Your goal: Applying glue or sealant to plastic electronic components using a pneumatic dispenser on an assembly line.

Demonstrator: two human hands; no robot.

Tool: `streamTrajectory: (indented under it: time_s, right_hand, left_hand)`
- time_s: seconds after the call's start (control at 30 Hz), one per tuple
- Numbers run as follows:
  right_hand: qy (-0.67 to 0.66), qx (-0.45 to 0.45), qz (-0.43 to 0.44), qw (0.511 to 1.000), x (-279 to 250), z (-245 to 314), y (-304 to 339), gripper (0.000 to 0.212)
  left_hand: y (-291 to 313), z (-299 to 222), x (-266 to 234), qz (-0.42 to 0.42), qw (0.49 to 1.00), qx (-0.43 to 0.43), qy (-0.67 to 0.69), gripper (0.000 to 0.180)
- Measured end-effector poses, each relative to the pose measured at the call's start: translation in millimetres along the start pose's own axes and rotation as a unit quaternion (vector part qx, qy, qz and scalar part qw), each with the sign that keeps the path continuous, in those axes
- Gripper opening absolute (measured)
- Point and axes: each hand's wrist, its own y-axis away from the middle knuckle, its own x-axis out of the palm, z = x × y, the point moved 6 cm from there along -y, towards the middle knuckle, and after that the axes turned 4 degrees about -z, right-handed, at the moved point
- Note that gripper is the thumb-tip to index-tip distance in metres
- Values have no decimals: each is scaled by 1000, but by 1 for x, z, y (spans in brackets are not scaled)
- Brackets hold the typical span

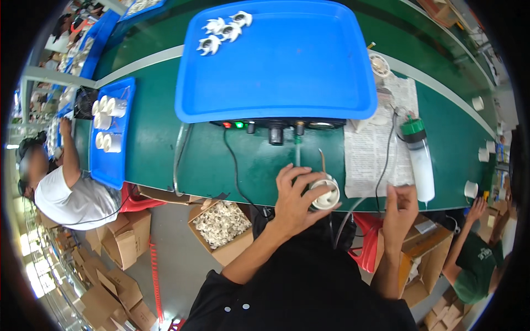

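My left hand (301, 201) is closed around a round white plastic housing (326, 195) just off the table's front edge, its open end turned up and a white part inside. A thin brown wire rises beside it. My right hand (400, 207) is at the front edge of the newspaper (367, 160), fingers curled toward the thumb; what they hold, if anything, cannot be made out. Close to it lies a large dispensing syringe (420, 160) with a green cap and white filling, its tip toward me.
A blue tray (281, 105) with several white impellers (210, 44) rests on a black control box (276, 132). At left, a blue tray (110, 157) holds white cylinders. A carton of small white parts (221, 223) stands below. Cables and tubing cross the table; people sit on both sides.
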Motion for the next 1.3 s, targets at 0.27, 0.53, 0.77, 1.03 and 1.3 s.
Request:
streamTrajectory:
  time_s: [0.27,0.53,0.77,1.03,1.3]
  right_hand:
    - [102,-165,-100,976,-4,-74,2,21]
    - [154,-188,-50,969,14,-60,2,21]
    - [130,-187,-54,972,16,-55,0,19]
    - [172,-169,-67,968,0,-70,3,16]
    - [122,-162,-60,977,20,-48,-2,14]
  left_hand:
    - [7,18,-135,-186,981,-50,-15,51]
    - [0,163,-349,-404,835,-235,-292,54]
    - [-1,243,-404,-314,798,-265,-441,65]
    - [-44,151,-285,-369,835,-115,-393,39]
    - [-79,62,-154,-366,923,-106,44,30]
